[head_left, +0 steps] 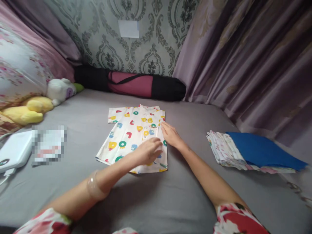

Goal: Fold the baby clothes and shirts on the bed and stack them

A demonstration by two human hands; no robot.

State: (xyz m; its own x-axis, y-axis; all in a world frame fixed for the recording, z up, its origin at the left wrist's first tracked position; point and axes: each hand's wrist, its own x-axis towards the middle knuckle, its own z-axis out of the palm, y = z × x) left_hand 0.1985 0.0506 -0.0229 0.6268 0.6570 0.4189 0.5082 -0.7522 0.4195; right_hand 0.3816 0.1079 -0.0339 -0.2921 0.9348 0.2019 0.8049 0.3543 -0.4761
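A white short-sleeved children's shirt (pixel 129 134) with colourful letter prints lies spread on the grey sheet, collar pointing away from me. Its left sleeve sticks out, while the right side is narrower and looks folded inward. My left hand (pixel 152 151) is over the lower right part of the shirt, fingers loosely bent and apart from the thumb. Beside the shirt's right edge, my right hand (pixel 172 134) rests with its fingers stretched out and their tips touching the cloth. Neither hand visibly grips anything.
Folded clothes (pixel 226 149) with a blue cloth (pixel 263 149) lie on the right. At left are a white power bank (pixel 18 151) with cables, a blurred packet (pixel 48 144) and plush toys (pixel 60 89). A long black-and-maroon bag (pixel 131 85) lies along the wall.
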